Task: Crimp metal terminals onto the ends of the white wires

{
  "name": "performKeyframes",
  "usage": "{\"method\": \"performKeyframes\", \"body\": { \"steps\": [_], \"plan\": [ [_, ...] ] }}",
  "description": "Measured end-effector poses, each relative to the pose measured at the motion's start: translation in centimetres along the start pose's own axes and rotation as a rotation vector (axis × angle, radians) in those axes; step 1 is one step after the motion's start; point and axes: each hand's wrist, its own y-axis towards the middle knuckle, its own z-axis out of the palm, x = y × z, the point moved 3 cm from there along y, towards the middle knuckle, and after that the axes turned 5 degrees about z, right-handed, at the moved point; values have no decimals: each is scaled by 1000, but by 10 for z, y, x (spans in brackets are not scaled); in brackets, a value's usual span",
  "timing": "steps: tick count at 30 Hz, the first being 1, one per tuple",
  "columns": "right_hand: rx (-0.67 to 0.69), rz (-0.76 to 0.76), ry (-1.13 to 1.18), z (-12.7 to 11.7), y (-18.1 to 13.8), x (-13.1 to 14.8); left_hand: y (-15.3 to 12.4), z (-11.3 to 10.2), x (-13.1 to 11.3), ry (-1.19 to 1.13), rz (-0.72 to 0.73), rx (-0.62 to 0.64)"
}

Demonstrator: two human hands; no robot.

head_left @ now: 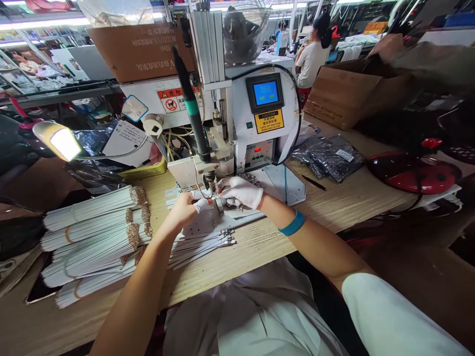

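Observation:
My left hand, with white covers on its fingertips, is closed in a pinch just left of the tip of a soldering machine. My right hand, in a white glove, is closed at the right of the same tip. What the fingers of either hand hold is too small and partly hidden. Below my hands, several flat white cables with small connectors at their right ends lie along the front of the machine's base plate. Tiny dark parts are heaped behind my right hand.
Banded bundles of white cables with copper-coloured ends lie at left, near a lit lamp. Plastic bags of dark parts, a black pen-like stick and a red ladybird-shaped object lie at right. A person sits beyond.

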Motion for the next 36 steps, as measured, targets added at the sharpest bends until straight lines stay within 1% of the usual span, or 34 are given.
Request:
{"method": "performKeyframes", "body": {
  "steps": [9, 14, 18, 20, 21, 23, 25, 26, 27, 30, 31, 33, 36],
  "plan": [
    [-25, 29, -3, 1, -4, 3, -1, -2, 1, 35, -81, -20],
    [-28, -18, -55, 2, -3, 5, 0, 0, 0, 23, -68, 2],
    [-6, -43, -131, -1, -2, 5, -1, -2, 0, 20, -72, -7],
    [-60, -90, -238, -10, -3, 8, -5, -5, -2, 6, -61, 7],
    [-105, -134, -322, -15, -5, 12, -7, -7, -3, 2, -51, 36],
    [-178, -236, -528, -26, -9, 18, -14, -9, -5, 15, -56, 151],
    [-176, -295, -721, -32, -12, 21, -20, -11, -4, 78, -91, 248],
    [-156, -302, -791, -33, -12, 20, -21, -12, -3, 141, -108, 246],
    [-134, -301, -846, -34, -12, 19, -21, -13, -2, 224, -112, 206],
    [-135, -297, -990, -32, -8, 15, -15, -11, 2, 494, -24, 35],
    [-154, -298, -1043, -31, -7, 14, -13, -8, 3, 554, 15, 17],
    [-198, -291, -1148, -29, -4, 13, -8, -2, 5, 624, 85, 31],
    [-242, -260, -1230, -27, -1, 11, -5, 1, 7, 642, 127, 40]
  ]
}}
